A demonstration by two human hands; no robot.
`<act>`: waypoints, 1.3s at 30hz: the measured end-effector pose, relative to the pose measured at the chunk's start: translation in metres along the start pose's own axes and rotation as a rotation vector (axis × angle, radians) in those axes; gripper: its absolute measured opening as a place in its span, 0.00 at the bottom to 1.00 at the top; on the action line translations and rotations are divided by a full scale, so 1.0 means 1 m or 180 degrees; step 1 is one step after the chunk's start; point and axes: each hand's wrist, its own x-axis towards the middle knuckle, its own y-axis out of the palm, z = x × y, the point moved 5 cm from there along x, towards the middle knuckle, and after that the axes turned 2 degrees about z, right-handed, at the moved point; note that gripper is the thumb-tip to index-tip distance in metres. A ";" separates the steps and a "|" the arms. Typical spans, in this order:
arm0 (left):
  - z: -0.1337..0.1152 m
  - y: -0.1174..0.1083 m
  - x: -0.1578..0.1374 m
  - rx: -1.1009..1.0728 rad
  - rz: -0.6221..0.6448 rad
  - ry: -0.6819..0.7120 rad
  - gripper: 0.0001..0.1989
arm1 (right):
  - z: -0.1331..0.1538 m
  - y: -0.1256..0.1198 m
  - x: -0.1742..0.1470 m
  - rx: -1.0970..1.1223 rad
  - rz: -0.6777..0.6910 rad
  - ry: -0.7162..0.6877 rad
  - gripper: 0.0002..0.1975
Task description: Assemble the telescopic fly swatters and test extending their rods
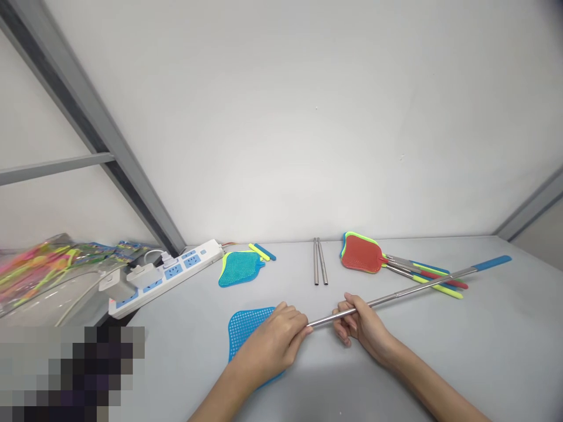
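Long silver telescopic metal rod (396, 295): shone, smooth. Blue perforated plastic swatter head (246, 328): looked matt. Two straight silver metal tubes (315, 262): were glossy. Broad pale-grey tabletop (484, 334): appeared smooth, matt. Long white plastic power strip (182, 273): had a slight sheen.

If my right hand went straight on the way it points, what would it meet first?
Probably the near ends of the two tubes, though your right hand might pass above; depth is unclear.
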 end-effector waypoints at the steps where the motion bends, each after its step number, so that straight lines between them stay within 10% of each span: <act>1: 0.000 0.001 0.000 0.0013 -0.0007 0.0010 0.13 | 0.001 0.001 0.000 -0.0023 0.0004 0.0009 0.22; 39: -0.006 0.004 0.002 0.0481 -0.0197 0.0111 0.12 | -0.008 0.013 -0.001 0.0058 0.0162 0.0126 0.26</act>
